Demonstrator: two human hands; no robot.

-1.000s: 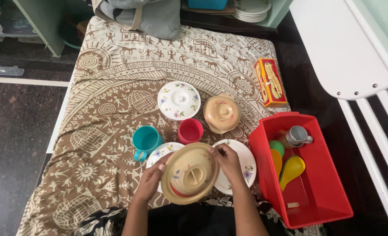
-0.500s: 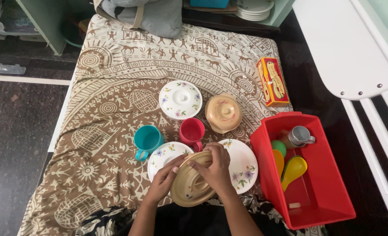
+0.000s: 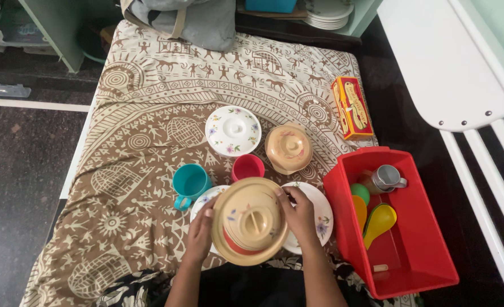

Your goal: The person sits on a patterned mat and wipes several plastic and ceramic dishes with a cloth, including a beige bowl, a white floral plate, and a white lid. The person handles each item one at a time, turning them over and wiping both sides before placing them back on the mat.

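Both your hands hold one tan lid (image 3: 250, 221), face up toward the camera, its centre handle showing. Your left hand (image 3: 200, 233) is closed on the lid's left rim, fingers behind, thumb over the edge. Your right hand (image 3: 300, 215) clamps the right rim, fingertips curled onto the top face. The lid hangs above the near edge of the bed (image 3: 121, 170), over two floral plates; whether it touches them you cannot tell.

Left plate (image 3: 202, 200): only a sliver shows past the lid. Right plate (image 3: 320, 211): partly under your right hand, close to the red bin.

Just beyond the lid, a red cup (image 3: 247, 167), its near side hidden by the lid's rim. Left of it, apart, a teal cup (image 3: 189, 183), handle toward you.

Farther toward the middle of the bed: a white floral lid (image 3: 232, 131), and right of it a tan covered bowl (image 3: 288, 148), the two just beside each other.

Red bin (image 3: 428, 239) sits at the bed's right edge, near corner. Inside it: a steel mug (image 3: 386, 177), a green spoon (image 3: 360, 191), an orange one, a yellow ladle (image 3: 379, 219).

Orange box (image 3: 351, 107) lies along the right edge, beyond the bin. Grey cloth bundle (image 3: 189, 20) at the far edge.
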